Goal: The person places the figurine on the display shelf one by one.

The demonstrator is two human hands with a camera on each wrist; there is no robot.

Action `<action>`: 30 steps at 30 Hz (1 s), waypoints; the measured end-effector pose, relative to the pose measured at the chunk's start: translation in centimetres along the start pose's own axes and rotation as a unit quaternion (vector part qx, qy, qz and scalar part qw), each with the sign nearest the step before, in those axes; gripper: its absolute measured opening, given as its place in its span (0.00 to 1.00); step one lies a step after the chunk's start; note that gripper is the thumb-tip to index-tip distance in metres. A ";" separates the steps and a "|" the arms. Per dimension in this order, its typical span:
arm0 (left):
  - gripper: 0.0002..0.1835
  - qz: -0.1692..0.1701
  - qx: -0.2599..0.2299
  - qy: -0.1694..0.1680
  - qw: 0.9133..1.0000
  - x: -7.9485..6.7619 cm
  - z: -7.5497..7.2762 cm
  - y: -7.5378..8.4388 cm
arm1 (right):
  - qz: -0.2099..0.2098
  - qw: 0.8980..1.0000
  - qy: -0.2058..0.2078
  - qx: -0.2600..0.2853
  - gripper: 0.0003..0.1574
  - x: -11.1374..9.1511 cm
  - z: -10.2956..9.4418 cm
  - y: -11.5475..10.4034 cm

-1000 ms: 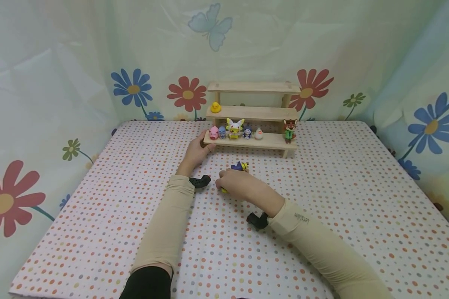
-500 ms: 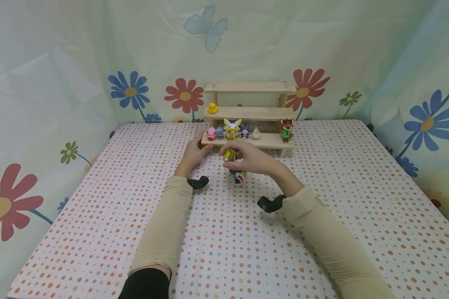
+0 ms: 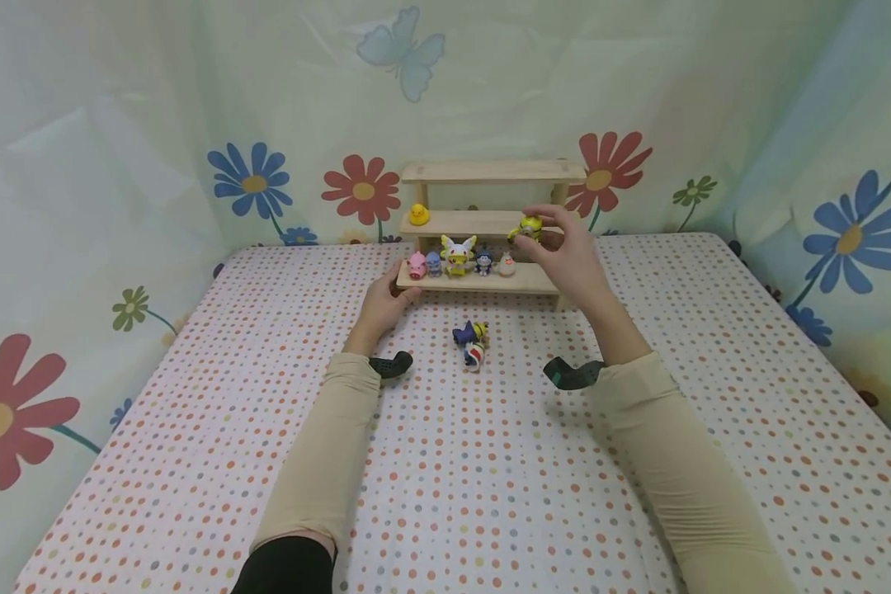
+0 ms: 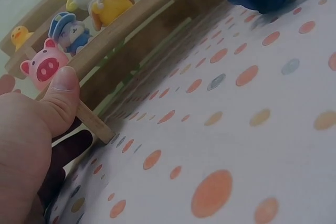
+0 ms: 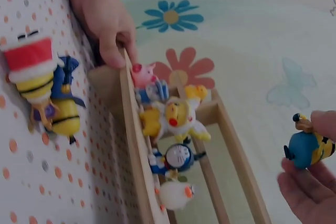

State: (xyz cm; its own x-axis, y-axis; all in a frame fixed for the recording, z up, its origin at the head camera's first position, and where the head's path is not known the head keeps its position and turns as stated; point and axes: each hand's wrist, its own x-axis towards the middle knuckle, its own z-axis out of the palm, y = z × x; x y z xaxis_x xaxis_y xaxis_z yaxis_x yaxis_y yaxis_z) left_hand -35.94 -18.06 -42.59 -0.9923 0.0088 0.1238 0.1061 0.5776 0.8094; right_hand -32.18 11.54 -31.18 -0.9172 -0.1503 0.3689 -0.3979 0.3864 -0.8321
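My left hand grips the left end of the wooden three-step shelf at its lowest board, with the thumb on the board's edge beside a pink pig figure. Between thumb and fingers my right hand pinches a yellow Minion figure in blue overalls, held in the air in front of the middle board's right part. On the lowest board stand the pig, a small blue figure, a yellow-and-white figure, a dark blue figure and a white bird. The board's right end is hidden behind my right hand.
A yellow duck sits at the left of the middle board. Two more Minion figures, one with a blue garment and one in a red-and-white hat, lie together on the dotted cloth. A flowered curtain hangs behind.
My right hand has lifted the Minion figure from the tabletop and carried it up and right to the middle board. The left hand keeps its grip on the shelf.
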 end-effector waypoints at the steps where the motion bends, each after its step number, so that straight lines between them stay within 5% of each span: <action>1: 0.43 0.000 0.000 -0.002 1.000 0.0 0.0 0.1 | -0.003 1.000 0.014 -0.007 0.29 0.2 -0.4 0.1; 8: 0.44 0.000 -0.003 -0.003 1.000 0.0 0.2 0.4 | -0.005 0.996 0.063 -0.061 0.30 2.3 -3.2 0.4; 19: 0.44 -0.018 -0.013 -0.006 1.000 -0.9 -0.1 -0.3 | 0.056 0.981 -0.010 -0.183 0.33 6.9 -6.5 3.1; 30: 0.44 -0.017 -0.013 -0.004 1.000 -2.7 0.4 -0.4 | 0.058 0.977 -0.038 -0.200 0.29 7.2 -6.8 5.7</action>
State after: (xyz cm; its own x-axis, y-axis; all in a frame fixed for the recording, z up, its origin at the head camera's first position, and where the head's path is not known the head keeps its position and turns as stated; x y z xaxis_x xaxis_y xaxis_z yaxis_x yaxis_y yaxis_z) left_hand -33.29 -18.00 -43.50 -0.9958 -0.0044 0.0913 0.0734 0.5567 0.8275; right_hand -40.97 18.84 -30.46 -0.9606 -0.1454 0.2370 -0.2662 0.7269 -0.6330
